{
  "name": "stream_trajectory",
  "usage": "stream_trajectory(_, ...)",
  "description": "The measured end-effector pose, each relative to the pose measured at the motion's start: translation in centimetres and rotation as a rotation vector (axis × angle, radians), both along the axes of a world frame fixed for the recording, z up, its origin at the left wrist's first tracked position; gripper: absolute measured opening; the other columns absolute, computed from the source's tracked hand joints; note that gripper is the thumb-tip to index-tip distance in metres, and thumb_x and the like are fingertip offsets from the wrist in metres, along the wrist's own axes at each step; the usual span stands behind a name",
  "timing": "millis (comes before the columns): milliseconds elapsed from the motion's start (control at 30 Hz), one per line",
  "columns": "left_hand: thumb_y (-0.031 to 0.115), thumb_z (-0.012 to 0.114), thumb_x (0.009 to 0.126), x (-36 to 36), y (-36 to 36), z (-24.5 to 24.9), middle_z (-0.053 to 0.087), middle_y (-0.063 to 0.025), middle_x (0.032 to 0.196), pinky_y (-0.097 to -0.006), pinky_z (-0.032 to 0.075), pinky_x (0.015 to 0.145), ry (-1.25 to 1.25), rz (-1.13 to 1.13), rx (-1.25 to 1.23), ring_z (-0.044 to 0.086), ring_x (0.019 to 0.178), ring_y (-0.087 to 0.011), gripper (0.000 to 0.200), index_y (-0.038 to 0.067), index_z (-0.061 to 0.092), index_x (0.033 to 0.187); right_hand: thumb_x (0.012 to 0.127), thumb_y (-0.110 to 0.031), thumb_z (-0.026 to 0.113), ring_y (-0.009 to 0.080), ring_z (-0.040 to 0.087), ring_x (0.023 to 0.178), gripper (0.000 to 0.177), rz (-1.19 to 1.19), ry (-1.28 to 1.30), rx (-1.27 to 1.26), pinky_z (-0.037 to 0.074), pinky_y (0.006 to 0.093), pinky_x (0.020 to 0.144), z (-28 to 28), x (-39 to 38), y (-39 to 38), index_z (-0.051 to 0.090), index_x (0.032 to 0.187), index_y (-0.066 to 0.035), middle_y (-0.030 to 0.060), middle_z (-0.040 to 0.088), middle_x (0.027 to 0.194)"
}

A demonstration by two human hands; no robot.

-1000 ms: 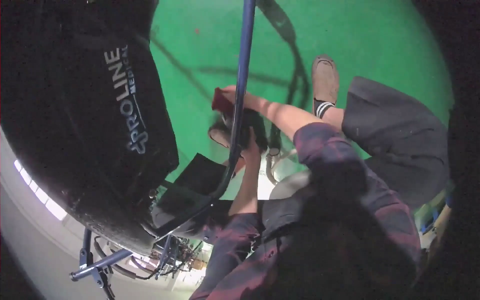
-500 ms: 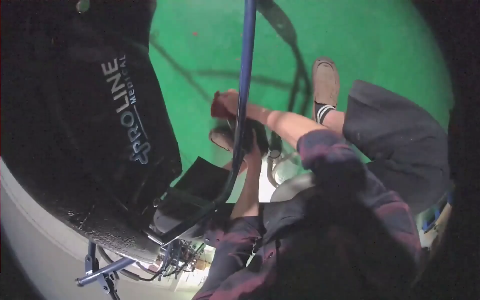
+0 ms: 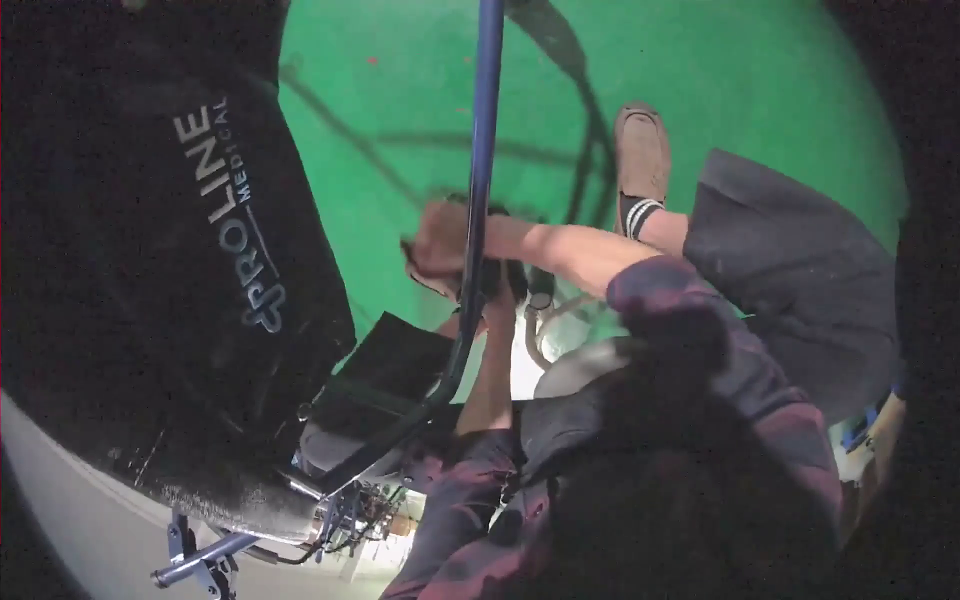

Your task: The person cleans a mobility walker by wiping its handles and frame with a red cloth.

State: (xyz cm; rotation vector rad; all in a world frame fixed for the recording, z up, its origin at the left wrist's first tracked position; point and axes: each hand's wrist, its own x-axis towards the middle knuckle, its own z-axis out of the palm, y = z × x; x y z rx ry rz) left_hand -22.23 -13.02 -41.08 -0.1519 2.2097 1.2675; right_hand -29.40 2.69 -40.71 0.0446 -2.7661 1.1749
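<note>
My right hand [image 3: 438, 238] is closed and smeared by motion, just left of the blue metal bar [image 3: 482, 140]. The dark red cloth seen in it a moment ago is mostly hidden under the fingers. Close below and to the right, my left hand [image 3: 502, 288] curls round a dark object [image 3: 514, 272] whose kind I cannot make out. The bar crosses in front and covers part of both hands and this object. Beneath my right hand, part of a tan shoe [image 3: 428, 280] shows.
A large black panel [image 3: 130, 260] lettered "PROLINE MEDICAL" fills the left side. My other shoe [image 3: 641, 150] stands on the green floor [image 3: 400, 90]. A black flap [image 3: 385, 360] lies below my hands. Blue metal tubing [image 3: 205, 560] and tangled small parts [image 3: 360, 520] are at the lower left.
My right hand has moved down and slightly left, over the tan shoe, and the dark red cloth is no longer plainly visible. My left hand stays near the bar. The whole view has shifted slightly.
</note>
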Motion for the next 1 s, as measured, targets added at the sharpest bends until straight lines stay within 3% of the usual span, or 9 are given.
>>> stream_trajectory(67,0.009,0.061,0.089,0.2,-0.2,-0.5,0.065,-0.0079,0.093,-0.0311,0.05,0.071,-0.009,-0.011,-0.003,0.062,0.08,-0.0197,0.02,0.001,0.06,0.108,0.078,-0.028,0.061,0.023,0.058,0.055,0.02,0.048,0.274,-0.128,0.045,0.0389,0.055,-0.9,1.4,-0.4,0.067,0.072,-0.01,0.003,0.067,0.067)
stream_trajectory(200,0.009,0.062,0.089,0.0,-0.5,-0.5,0.065,-0.008,0.093,-0.0307,0.05,0.07,-0.001,-0.035,-0.012,0.061,0.08,-0.0194,0.02,0.001,0.06,0.107,0.077,-0.03,0.061,0.0195,0.058,0.058,0.019,-0.215,-0.201,-0.595,0.048,0.0344,0.06,-3.2,0.3,3.2,0.066,0.072,-0.012,-0.0007,0.067,0.068)
stream_trajectory(233,0.009,0.062,0.089,0.2,-0.5,-0.4,0.065,-0.008,0.093,-0.0306,0.05,0.07,0.002,-0.04,-0.009,0.061,0.08,-0.0193,0.02,0.001,0.06,0.107,0.077,-0.03,0.062,0.0192,0.059,0.062,0.019,-0.387,-0.266,-1.27,0.049,0.0338,0.061,-7.3,-0.2,2.7,0.065,0.074,-0.012,0.0024,0.068,0.072)
stream_trajectory(267,0.009,0.063,0.089,0.2,-0.8,-0.9,0.065,-0.008,0.093,-0.0305,0.05,0.07,0.005,-0.05,-0.005,0.061,0.08,-0.0192,0.02,0.001,0.06,0.107,0.079,-0.031,0.061,0.0201,0.06,0.065,0.02,-0.445,-0.298,-1.236,0.05,0.0347,0.063,-7.2,0.3,4.3,0.065,0.074,-0.011,0.0053,0.068,0.075)
stream_trajectory(333,0.008,0.063,0.089,0.3,-0.8,-0.9,0.065,-0.008,0.093,-0.0303,0.05,0.069,0.008,-0.072,-0.003,0.061,0.08,-0.0191,0.02,0.001,0.06,0.107,0.082,-0.032,0.059,0.0232,0.063,0.071,0.025,-0.4,-0.391,-0.486,0.051,0.0378,0.067,-3.1,1.9,7.2,0.064,0.073,-0.009,0.0109,0.069,0.08)
stream_trajectory(433,0.008,0.064,0.089,0.3,-0.8,-1.1,0.065,-0.008,0.093,-0.03,0.05,0.069,0.039,-0.076,-0.01,0.061,0.079,-0.0189,0.02,0.001,0.06,0.107,0.085,-0.02,0.059,0.0241,0.057,0.062,0.012,-0.46,-0.13,-0.617,0.045,0.035,0.06,-7.3,3.0,3.5,0.059,0.085,-0.008,0.0058,0.064,0.077)
stream_trajectory(633,0.007,0.065,0.088,0.3,-1.2,-2.1,0.065,-0.0081,0.092,-0.0294,0.05,0.068,0.076,-0.12,-0.003,0.061,0.079,-0.0184,0.019,0.001,0.061,0.106,0.085,-0.019,0.056,0.0233,0.059,0.061,0.014,-0.31,-0.352,-0.426,0.047,0.0363,0.056,-0.5,5.3,-0.4,0.063,0.086,-0.007,0.0072,0.065,0.077)
stream_trajectory(867,0.007,0.066,0.088,0.0,-1.3,-2.6,0.065,-0.0082,0.092,-0.0287,0.05,0.066,0.095,-0.169,-0.002,0.061,0.078,-0.0179,0.019,0.0,0.061,0.105,0.085,-0.019,0.052,0.0222,0.062,0.059,0.021,0.279,-0.991,-0.754,0.05,0.0381,0.052,5.9,5.5,6.5,0.067,0.088,-0.004,0.0091,0.067,0.076)
stream_trajectory(1000,0.006,0.067,0.087,-0.2,-1.4,-2.6,0.065,-0.0082,0.092,-0.0283,0.05,0.065,0.141,-0.195,0.003,0.061,0.078,-0.0176,0.019,0.0,0.061,0.105,0.083,-0.02,0.05,0.022,0.061,0.055,0.026,-0.398,-0.89,-0.851,0.05,0.037,0.048,-0.5,6.4,6.2,0.069,0.085,-0.003,0.0088,0.067,0.073)
